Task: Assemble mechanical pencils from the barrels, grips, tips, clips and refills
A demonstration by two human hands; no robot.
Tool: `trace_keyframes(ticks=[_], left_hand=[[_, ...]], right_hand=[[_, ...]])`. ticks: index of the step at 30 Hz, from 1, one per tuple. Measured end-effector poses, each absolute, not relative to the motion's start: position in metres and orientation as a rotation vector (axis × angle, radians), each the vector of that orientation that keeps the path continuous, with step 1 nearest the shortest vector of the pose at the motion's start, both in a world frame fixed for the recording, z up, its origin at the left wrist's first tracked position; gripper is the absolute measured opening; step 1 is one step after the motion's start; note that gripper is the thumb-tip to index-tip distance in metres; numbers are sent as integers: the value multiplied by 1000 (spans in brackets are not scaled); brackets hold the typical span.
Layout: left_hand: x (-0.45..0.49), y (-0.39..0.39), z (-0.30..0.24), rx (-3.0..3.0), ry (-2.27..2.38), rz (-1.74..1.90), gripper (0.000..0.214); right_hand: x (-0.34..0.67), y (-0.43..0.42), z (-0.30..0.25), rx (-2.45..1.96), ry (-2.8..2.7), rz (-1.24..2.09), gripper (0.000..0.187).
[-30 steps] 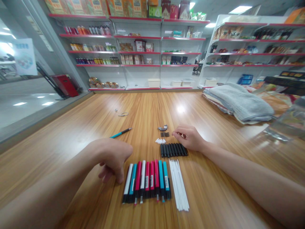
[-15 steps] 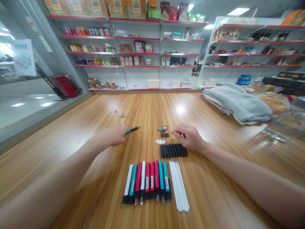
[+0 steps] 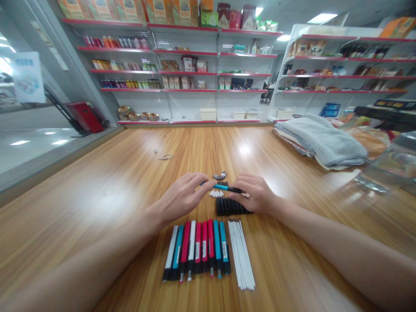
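A blue and black pen [image 3: 222, 187] lies level between my hands above the wooden table. My left hand [image 3: 186, 193] pinches its blue end, and my right hand [image 3: 255, 193] has its fingers closed on the black end. Below my right hand sits a row of black pen grips [image 3: 229, 207], partly covered by it. White small plugs [image 3: 216, 193], dark springs [image 3: 222, 183] and shiny metal tips [image 3: 219, 176] are grouped just behind the pen. Nearer me lie several white, teal and pink pen barrels [image 3: 198, 247] side by side, with a bundle of white refills [image 3: 241, 255] to their right.
Folded striped cloth [image 3: 325, 141] and a clear container [image 3: 386, 164] stand on the table's right side. A thin ring-like piece [image 3: 166, 157] and a tiny metal bit [image 3: 155, 151] lie at the back left. Stocked shelves [image 3: 188, 73] rise behind the table.
My left hand has brought the pen rightward from the left part of the table. My right hand has moved slightly left and closed on the pen's black end.
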State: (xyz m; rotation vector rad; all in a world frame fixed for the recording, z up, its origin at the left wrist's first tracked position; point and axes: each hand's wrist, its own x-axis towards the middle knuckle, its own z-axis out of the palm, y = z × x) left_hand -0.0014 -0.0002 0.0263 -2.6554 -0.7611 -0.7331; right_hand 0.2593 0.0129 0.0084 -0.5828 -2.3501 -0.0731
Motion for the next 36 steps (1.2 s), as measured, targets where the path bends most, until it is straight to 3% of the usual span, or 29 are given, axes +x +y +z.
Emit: trace_keyframes(ticks=[7,15,23,36], left_hand=[[-15,18,15,-2531,-757,-914,20],[-14,17,14,-2533,-810,-835,14],[-10,11,15,-2580,-845,-739,23],[-7,12,9,-2734,-867,-883,28]], right_hand=[[262,17,5,-744,-2302,-113,19],[265,19,4,-789,-2354,-88,32],[262,19,5,-816,-2350,-62,27],[260,19,6,-795,-2323,-139,19]])
